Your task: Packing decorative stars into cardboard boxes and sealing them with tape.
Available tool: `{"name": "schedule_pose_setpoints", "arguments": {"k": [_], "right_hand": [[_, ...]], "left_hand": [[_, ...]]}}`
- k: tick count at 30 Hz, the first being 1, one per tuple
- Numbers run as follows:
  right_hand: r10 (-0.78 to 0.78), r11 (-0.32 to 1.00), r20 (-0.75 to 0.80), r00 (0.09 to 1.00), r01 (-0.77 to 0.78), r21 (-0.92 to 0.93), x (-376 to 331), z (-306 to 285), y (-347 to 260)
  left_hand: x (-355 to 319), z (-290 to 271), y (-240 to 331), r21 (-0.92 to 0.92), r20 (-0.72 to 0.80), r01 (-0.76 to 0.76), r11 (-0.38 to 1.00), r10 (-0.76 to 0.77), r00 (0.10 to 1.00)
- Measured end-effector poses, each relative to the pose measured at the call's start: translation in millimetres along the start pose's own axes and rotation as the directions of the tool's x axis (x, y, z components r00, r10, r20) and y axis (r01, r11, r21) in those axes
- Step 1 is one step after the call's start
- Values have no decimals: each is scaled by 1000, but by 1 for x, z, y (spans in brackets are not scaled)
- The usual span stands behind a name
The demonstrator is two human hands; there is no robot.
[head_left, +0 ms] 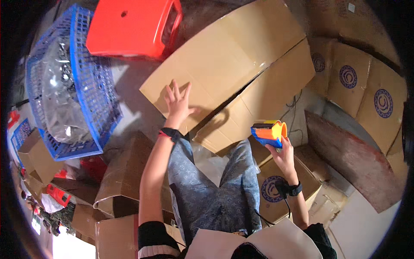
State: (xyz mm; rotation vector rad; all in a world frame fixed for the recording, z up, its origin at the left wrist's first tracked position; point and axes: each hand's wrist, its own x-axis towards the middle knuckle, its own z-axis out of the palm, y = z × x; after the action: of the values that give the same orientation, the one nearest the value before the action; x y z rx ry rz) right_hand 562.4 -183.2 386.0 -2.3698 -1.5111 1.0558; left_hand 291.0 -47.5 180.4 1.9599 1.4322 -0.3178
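A grey concrete floor [129, 93] carries a large cardboard box [233, 64], a blue mesh basket [92, 86], a red plastic stool [129, 26] and printed cartons [366, 90].

We see a plain tan cardboard box [233, 56], an orange-and-blue tape dispenser [269, 131], a bright red stool [129, 26] and a blue lattice basket [92, 77] — plus brown cartons [362, 82] printed with dark blue round emblems.
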Motion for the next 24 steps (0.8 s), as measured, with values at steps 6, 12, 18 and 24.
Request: {"name": "schedule_pose_setpoints", "arguments": {"k": [6,12,18,24], "right_hand": [[-39,999,118,992,39,5,28,29,6],[33,841,333,942,-206,500,109,106,13],[63,831,241,969,-184,525,130,177,24],[-38,958,107,994,6,287,128,185,11]], "left_hand": [[8,45,9,300,-263,213,930,-134,956],[6,44,-2,66,-206,116,991,-100,973],[-4,47,-9,-17,-305,45,999,-48,951],[-34,52,-33,-402,-589,279,872,-480,651]]}}
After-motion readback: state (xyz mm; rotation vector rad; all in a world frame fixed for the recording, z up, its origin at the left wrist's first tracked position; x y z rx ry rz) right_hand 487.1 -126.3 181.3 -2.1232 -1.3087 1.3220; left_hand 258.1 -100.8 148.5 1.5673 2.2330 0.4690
